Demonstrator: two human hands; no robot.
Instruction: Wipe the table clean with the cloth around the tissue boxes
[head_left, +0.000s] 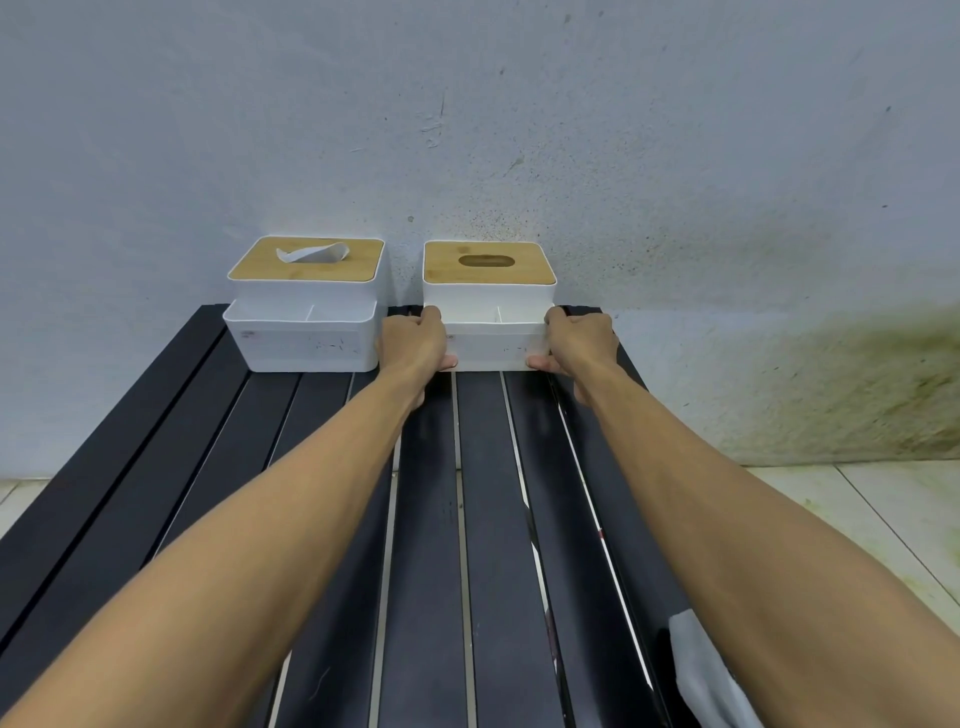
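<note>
Step in hand: handling the right-hand white plastic tissue box with a bamboo lid and an empty oval slot (488, 306); it reads as shifting or resetting the box, not wiping.
Left hand: the left hand (415, 340) is closed on the box's left side, fingers over the front tray's rim, thumb low on the front face.
Right hand: the right hand (574, 340) mirrors it on the right side, also closed on the box.
Other box: the left-hand white tissue box with a bamboo lid and a tissue poking out (305, 306) stands just beside it, untouched, apart from both hands.
Table: the black slatted table (322, 493) carries both boxes at its far edge, against the stained pale wall (467, 130).
Cloth: the pale grey cloth (701, 670) lies at the table's near right edge, partly hidden under the right forearm, in neither hand.
Next move: judged from this, one hand must let go, come back for the cloth, then wipe the slats around the boxes.
</note>
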